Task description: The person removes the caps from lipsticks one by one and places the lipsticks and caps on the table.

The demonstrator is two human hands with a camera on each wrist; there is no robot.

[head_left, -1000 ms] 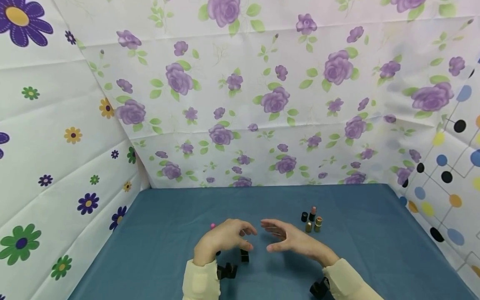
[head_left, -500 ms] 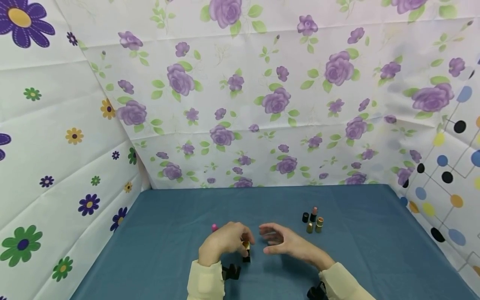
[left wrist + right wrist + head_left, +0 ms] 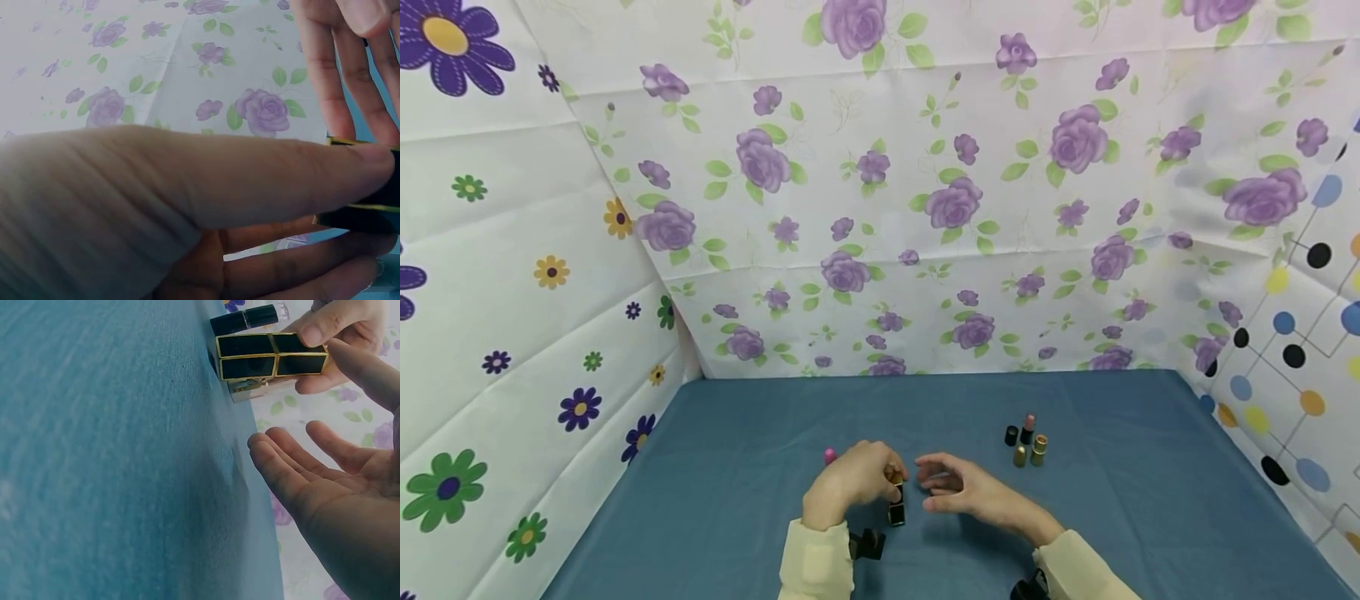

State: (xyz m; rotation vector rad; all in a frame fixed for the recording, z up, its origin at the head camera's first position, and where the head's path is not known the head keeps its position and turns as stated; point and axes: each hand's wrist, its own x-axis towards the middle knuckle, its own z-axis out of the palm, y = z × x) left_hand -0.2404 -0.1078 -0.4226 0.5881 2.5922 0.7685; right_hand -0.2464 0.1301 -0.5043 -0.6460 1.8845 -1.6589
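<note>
My left hand (image 3: 856, 477) pinches the upper part of a black, square-sided lipstick tube with gold edges (image 3: 896, 512). Seen from the right wrist, the same lipstick tube (image 3: 247, 357) stands upright, its base close to the blue cloth, with a thumb on its upper half. In the left wrist view the thumb (image 3: 281, 175) lies across the tube's black side (image 3: 375, 215). My right hand (image 3: 973, 492) hovers just right of it, palm towards the tube, fingers relaxed and holding nothing.
Behind the held tube are a second black tube (image 3: 244, 320) and a clear-and-gold item (image 3: 247, 392). A pink-topped item (image 3: 829, 456) shows behind the left hand. Further right stand a black cap (image 3: 1011, 435), an uncapped lipstick (image 3: 1027, 430), a gold cap (image 3: 1019, 456) and a gold tube (image 3: 1038, 451).
My left hand has moved slightly right and its loosely open fingers have come down to pinch the black-and-gold lipstick tube. The right hand has drifted a little left, still relaxed.
</note>
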